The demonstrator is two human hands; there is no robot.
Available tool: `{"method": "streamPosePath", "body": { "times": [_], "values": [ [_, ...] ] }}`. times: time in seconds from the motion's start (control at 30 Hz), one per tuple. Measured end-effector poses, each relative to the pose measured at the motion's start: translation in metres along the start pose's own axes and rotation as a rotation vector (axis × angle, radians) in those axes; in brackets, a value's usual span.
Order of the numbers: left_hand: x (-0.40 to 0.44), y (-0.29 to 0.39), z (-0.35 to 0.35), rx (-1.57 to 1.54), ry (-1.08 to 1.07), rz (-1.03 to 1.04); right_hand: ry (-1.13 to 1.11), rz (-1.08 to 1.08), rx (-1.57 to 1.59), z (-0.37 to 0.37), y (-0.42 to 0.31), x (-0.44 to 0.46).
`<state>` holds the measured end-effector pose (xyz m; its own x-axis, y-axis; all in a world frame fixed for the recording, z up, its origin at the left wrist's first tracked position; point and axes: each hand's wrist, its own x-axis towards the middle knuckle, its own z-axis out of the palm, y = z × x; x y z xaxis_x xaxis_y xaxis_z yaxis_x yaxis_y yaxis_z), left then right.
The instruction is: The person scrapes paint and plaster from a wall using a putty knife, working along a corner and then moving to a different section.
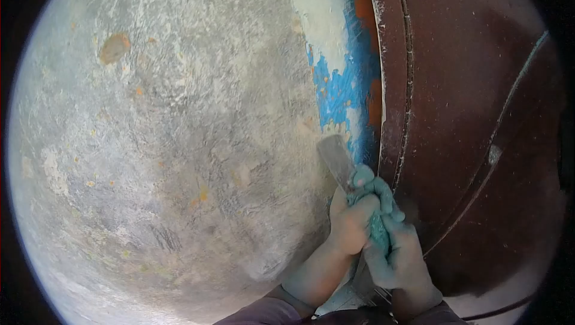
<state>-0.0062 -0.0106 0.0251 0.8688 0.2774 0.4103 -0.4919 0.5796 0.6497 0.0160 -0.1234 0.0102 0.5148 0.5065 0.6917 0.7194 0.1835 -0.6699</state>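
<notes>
A scraper with a broad flat metal blade [336, 156] points up and left, its edge against the wall where cream coating meets blue paint. My left hand [352, 226] is closed around the scraper near the base of the blade. Close beside it, my right hand [402, 256] is closed around the green-smeared handle [378, 232]. Fingers smeared with greenish paste overlap at the top of the grip, hiding most of the handle. Above the blade runs a strip of blue paint [340, 94], partly covered by a cream coating [317, 10].
The rough grey wall [197, 115] fills the left side, with orange specks and a tan round patch [115, 48]. To the right stands a dark brown panel [467, 115] with a grooved edge [409, 55] and a long scratch. An orange-brown strip [375, 109] borders the blue.
</notes>
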Motion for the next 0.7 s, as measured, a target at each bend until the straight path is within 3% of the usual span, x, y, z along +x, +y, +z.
{"method": "streamPosePath", "body": {
  "times": [0.07,0.23,0.7],
  "values": [
    [0.003,0.004,-0.001,0.002,0.004,0.008,-0.072,0.094,0.045,0.002,-0.002,0.001],
    [0.009,0.009,0.007,0.000,0.074,0.008,-0.037,0.058,0.048,0.002,-0.004,0.009],
    [0.003,0.002,-0.006,-0.196,-0.101,0.043,-0.037,0.106,0.014,0.004,-0.012,0.002]
  ]
}}
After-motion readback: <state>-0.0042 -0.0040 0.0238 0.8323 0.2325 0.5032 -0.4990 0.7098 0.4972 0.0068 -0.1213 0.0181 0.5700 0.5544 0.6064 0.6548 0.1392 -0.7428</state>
